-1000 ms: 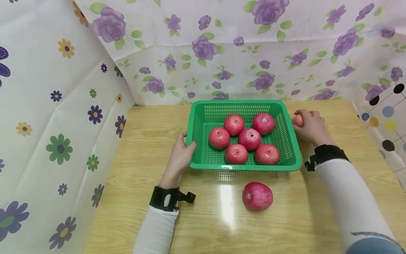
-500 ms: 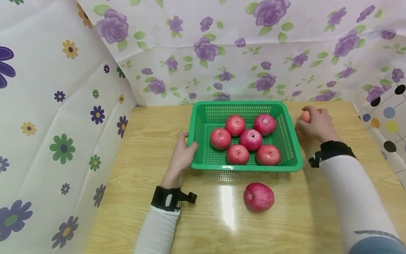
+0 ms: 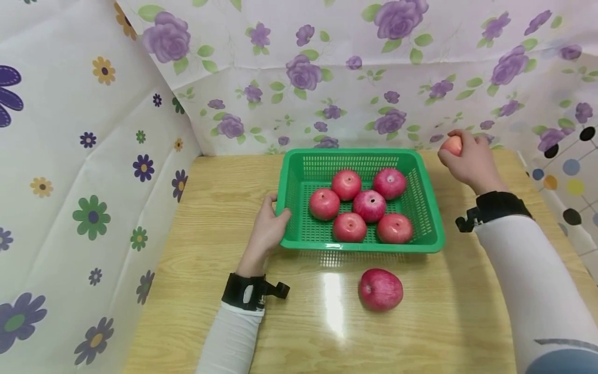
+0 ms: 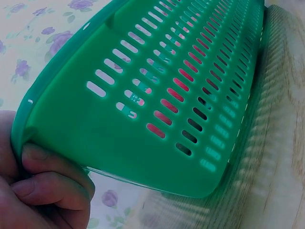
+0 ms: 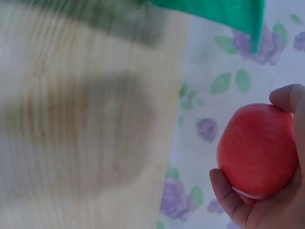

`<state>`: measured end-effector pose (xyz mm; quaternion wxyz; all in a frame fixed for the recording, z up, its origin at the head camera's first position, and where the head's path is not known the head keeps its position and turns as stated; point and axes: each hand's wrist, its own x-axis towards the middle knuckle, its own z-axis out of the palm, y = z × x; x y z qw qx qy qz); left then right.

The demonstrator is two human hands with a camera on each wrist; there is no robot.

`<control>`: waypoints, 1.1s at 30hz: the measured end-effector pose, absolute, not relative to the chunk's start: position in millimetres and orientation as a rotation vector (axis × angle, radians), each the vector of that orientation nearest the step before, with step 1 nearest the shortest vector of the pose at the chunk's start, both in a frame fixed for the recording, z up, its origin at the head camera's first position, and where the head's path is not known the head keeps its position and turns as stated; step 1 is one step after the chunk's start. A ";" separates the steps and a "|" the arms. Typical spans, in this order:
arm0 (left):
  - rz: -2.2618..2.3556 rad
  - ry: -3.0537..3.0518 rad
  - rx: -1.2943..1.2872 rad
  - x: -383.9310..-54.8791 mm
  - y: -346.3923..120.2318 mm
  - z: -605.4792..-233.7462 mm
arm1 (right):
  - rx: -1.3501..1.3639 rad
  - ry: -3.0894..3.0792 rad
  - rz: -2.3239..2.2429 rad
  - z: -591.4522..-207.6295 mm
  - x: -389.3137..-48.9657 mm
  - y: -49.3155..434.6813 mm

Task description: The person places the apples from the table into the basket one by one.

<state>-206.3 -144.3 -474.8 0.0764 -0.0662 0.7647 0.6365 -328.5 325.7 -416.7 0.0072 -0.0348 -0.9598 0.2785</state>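
Observation:
A green plastic basket (image 3: 362, 246) with slotted walls holds several red apples (image 3: 369, 206). My left hand (image 3: 268, 224) grips its left rim, thumb inside; the left wrist view shows the curled fingers (image 4: 52, 186) under the rim. Beyond the basket's right side, my right hand (image 3: 474, 161) holds a red apple (image 3: 451, 147) raised above the table. In the right wrist view, fingers and thumb wrap that apple (image 5: 257, 151) from the right. Another dark red apple (image 3: 380, 290) lies on its side in front of the basket.
The wooden table (image 3: 215, 208) ends at the back against a flowered cloth (image 3: 261, 93). A second flowered sheet (image 3: 70, 171) hangs at the left, and a dotted one (image 3: 572, 182) stands at the right.
My right hand has lifted the apple off the table and moved up and slightly right, away from the basket. The left hand and the basket stay in place.

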 end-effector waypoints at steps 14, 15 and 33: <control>1.854 2.318 -0.191 -209.1 -140.8 -471.6 | -0.121 -2.904 1.098 -381.4 -330.4 279.1; 1.856 2.317 -0.191 -209.0 -141.0 -471.3 | -0.102 -2.909 1.093 -379.0 -330.2 273.2; 1.864 2.306 -0.202 -207.3 -145.5 -474.2 | 0.488 -3.075 0.827 -371.9 -309.6 143.1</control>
